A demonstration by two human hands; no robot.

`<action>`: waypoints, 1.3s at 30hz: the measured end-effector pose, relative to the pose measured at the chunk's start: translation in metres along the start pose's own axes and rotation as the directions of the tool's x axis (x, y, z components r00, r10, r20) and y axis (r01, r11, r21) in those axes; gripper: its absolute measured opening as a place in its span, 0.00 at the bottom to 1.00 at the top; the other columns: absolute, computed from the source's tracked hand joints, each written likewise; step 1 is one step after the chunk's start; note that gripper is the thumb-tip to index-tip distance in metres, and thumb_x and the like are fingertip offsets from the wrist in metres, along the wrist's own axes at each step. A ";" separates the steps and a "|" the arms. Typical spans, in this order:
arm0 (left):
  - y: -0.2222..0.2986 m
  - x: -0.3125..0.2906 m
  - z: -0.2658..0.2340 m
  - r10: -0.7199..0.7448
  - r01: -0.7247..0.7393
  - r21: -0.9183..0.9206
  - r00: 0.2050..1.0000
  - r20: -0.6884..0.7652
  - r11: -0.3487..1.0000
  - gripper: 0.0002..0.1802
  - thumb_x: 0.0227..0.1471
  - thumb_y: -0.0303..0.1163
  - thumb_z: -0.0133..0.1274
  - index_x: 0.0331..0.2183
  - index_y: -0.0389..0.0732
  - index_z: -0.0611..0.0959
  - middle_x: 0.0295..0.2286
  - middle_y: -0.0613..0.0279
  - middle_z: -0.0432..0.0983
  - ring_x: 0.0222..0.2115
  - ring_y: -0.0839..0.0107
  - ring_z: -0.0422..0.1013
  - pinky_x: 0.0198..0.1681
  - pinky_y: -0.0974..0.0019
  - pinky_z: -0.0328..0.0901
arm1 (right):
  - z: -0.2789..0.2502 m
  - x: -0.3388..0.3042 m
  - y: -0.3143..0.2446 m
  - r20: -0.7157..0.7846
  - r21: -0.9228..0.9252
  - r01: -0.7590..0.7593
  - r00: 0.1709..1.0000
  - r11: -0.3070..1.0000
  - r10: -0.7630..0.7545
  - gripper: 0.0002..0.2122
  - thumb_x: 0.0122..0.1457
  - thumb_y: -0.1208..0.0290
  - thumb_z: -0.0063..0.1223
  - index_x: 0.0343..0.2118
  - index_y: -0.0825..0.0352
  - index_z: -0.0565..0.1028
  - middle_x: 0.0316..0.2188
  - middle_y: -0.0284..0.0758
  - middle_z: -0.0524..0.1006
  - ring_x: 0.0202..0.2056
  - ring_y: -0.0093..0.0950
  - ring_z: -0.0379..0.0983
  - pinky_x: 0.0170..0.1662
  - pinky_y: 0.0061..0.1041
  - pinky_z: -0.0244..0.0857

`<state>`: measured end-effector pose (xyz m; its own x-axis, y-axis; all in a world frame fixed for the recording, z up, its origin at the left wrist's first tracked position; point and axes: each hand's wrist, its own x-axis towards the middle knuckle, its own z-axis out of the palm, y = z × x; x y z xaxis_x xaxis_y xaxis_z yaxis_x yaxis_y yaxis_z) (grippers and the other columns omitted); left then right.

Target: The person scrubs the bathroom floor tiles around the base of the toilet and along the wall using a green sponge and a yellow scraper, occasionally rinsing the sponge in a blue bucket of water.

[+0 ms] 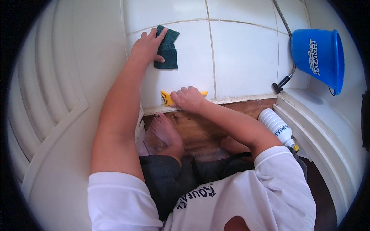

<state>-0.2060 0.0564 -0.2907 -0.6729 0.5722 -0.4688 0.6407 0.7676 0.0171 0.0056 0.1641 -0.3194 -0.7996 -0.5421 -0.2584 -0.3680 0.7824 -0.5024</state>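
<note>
My left hand [145,47] lies on the white tile with its fingers spread. Its index finger and thumb rest over the edge of a dark green scouring pad [168,57], which has notched edges. Closer to me, my right hand [188,99] is closed around a yellow scraper [166,98]. The scraper lies low along the near edge of the tile, and its wide end points left. My fingers hide its middle, and a short yellow end shows to their right.
A blue bucket [314,57] lies tipped at the right by a hose with a black spray head [283,84]. A white ribbed bottle [275,125] rests beside the white door track [316,131]. My bare foot [165,129] is on the brown wooden strip [204,125]. A louvred panel [58,77] borders the left.
</note>
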 end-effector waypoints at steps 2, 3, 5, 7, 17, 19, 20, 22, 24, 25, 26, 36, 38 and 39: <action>-0.001 -0.001 0.001 -0.011 0.011 0.002 1.000 0.007 1.000 0.61 0.24 0.44 0.70 0.60 0.60 0.54 0.50 0.64 0.60 0.46 0.60 0.64 0.44 0.62 0.70 | -0.006 -0.005 0.009 0.021 -0.001 0.001 1.000 1.000 -0.001 0.17 0.54 0.51 0.48 0.28 0.63 0.67 0.20 0.32 0.74 0.26 0.31 0.73 0.25 0.31 0.65; -0.001 -0.003 0.002 -0.014 0.014 0.003 1.000 0.005 1.000 0.61 0.24 0.44 0.70 0.60 0.60 0.54 0.50 0.64 0.60 0.46 0.60 0.64 0.44 0.62 0.70 | -0.010 -0.010 0.012 0.036 0.006 0.003 0.999 1.000 -0.003 0.17 0.54 0.51 0.48 0.28 0.63 0.67 0.20 0.32 0.74 0.26 0.31 0.73 0.25 0.31 0.65; -0.001 -0.003 0.003 -0.020 0.020 0.001 1.000 0.001 1.000 0.61 0.24 0.45 0.70 0.60 0.60 0.54 0.50 0.64 0.60 0.46 0.60 0.64 0.44 0.62 0.70 | -0.016 -0.019 0.018 0.064 -0.016 -0.013 0.998 1.000 0.014 0.16 0.54 0.52 0.49 0.28 0.63 0.67 0.20 0.32 0.74 0.26 0.31 0.73 0.25 0.31 0.65; -0.002 -0.003 0.002 -0.026 0.026 0.008 1.000 0.012 1.000 0.61 0.24 0.45 0.70 0.60 0.61 0.54 0.50 0.64 0.60 0.46 0.60 0.64 0.44 0.62 0.70 | -0.015 -0.019 0.016 0.066 -0.013 -0.011 0.998 1.000 0.012 0.16 0.54 0.53 0.49 0.28 0.63 0.67 0.20 0.32 0.74 0.26 0.31 0.73 0.25 0.31 0.65; 0.001 0.001 0.002 0.000 0.000 0.005 1.000 -0.024 1.000 0.60 0.25 0.44 0.70 0.60 0.61 0.54 0.51 0.63 0.60 0.46 0.59 0.64 0.43 0.61 0.70 | 0.016 0.050 -0.043 0.044 0.083 -0.056 0.998 0.995 0.053 0.13 0.55 0.57 0.47 0.29 0.63 0.69 0.22 0.34 0.76 0.27 0.31 0.74 0.27 0.32 0.65; -0.003 -0.003 0.007 -0.015 0.015 0.005 1.000 -0.027 1.000 0.60 0.25 0.44 0.70 0.60 0.61 0.55 0.50 0.63 0.60 0.46 0.59 0.65 0.43 0.61 0.70 | 0.004 0.032 -0.027 0.062 0.075 -0.037 0.998 0.996 0.033 0.12 0.55 0.57 0.47 0.29 0.63 0.69 0.22 0.35 0.75 0.27 0.31 0.74 0.27 0.31 0.65; -0.005 -0.005 0.008 -0.023 0.023 0.004 0.999 -0.030 1.000 0.60 0.26 0.43 0.70 0.60 0.61 0.55 0.50 0.63 0.60 0.46 0.59 0.65 0.43 0.61 0.70 | -0.001 0.025 -0.023 0.071 0.085 -0.022 0.997 0.996 0.016 0.12 0.56 0.57 0.47 0.29 0.63 0.68 0.21 0.34 0.75 0.26 0.31 0.74 0.27 0.32 0.65; -0.007 -0.004 0.008 -0.018 0.018 0.002 0.999 -0.036 1.000 0.59 0.26 0.43 0.70 0.60 0.62 0.55 0.50 0.64 0.60 0.46 0.59 0.65 0.43 0.62 0.70 | 0.001 0.026 -0.024 0.074 0.109 -0.043 0.997 0.993 0.035 0.12 0.55 0.59 0.47 0.29 0.63 0.69 0.22 0.35 0.76 0.27 0.32 0.75 0.27 0.32 0.65; -0.003 -0.003 0.005 -0.042 0.042 -0.001 0.999 -0.002 0.999 0.59 0.26 0.42 0.70 0.59 0.62 0.56 0.51 0.65 0.60 0.45 0.60 0.65 0.43 0.63 0.70 | 0.010 0.037 -0.035 0.070 0.148 -0.059 0.996 0.987 0.049 0.11 0.54 0.60 0.47 0.29 0.63 0.69 0.23 0.36 0.76 0.27 0.33 0.75 0.27 0.33 0.66; 0.002 -0.001 0.003 -0.034 0.034 -0.003 0.999 -0.018 0.999 0.59 0.26 0.43 0.70 0.59 0.62 0.56 0.50 0.65 0.60 0.45 0.60 0.65 0.43 0.62 0.70 | 0.018 0.049 -0.044 0.057 0.171 -0.065 0.997 0.983 0.056 0.10 0.54 0.61 0.47 0.29 0.63 0.70 0.23 0.36 0.76 0.27 0.33 0.75 0.27 0.33 0.66; 0.005 0.000 0.002 -0.031 0.031 -0.001 0.999 -0.030 1.000 0.59 0.26 0.43 0.70 0.59 0.62 0.56 0.50 0.65 0.60 0.45 0.60 0.65 0.43 0.62 0.70 | 0.023 0.061 -0.051 0.042 0.198 -0.065 0.997 0.978 0.058 0.09 0.54 0.62 0.47 0.29 0.63 0.70 0.23 0.36 0.77 0.27 0.33 0.75 0.27 0.33 0.66; -0.003 -0.005 0.008 -0.023 0.024 0.002 0.997 -0.077 1.000 0.58 0.25 0.43 0.70 0.59 0.62 0.57 0.50 0.63 0.61 0.45 0.59 0.65 0.44 0.60 0.70 | 0.008 0.052 -0.025 0.056 0.204 0.035 0.997 0.978 -0.047 0.09 0.53 0.66 0.45 0.32 0.65 0.73 0.22 0.39 0.77 0.26 0.37 0.77 0.27 0.36 0.67; -0.004 -0.005 0.008 -0.028 0.027 -0.012 0.999 -0.036 1.000 0.59 0.25 0.43 0.70 0.59 0.62 0.56 0.51 0.63 0.60 0.45 0.58 0.65 0.44 0.59 0.70 | 0.015 0.058 -0.038 0.057 0.250 0.017 0.998 0.968 -0.032 0.11 0.53 0.61 0.47 0.29 0.64 0.71 0.21 0.38 0.77 0.25 0.35 0.76 0.25 0.34 0.65; -0.004 -0.004 0.006 -0.029 0.029 -0.018 0.999 -0.020 0.999 0.59 0.25 0.43 0.70 0.59 0.63 0.56 0.51 0.63 0.60 0.45 0.58 0.65 0.44 0.59 0.70 | 0.019 0.063 -0.045 0.055 0.270 0.009 0.998 0.963 -0.024 0.12 0.54 0.58 0.49 0.28 0.64 0.70 0.21 0.37 0.76 0.24 0.34 0.75 0.24 0.33 0.64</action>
<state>-0.2037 0.0494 -0.2943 -0.6987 0.5551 -0.4513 0.6144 0.7887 0.0190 -0.0195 0.0889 -0.3292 -0.7632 -0.5770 -0.2908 -0.2335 0.6659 -0.7085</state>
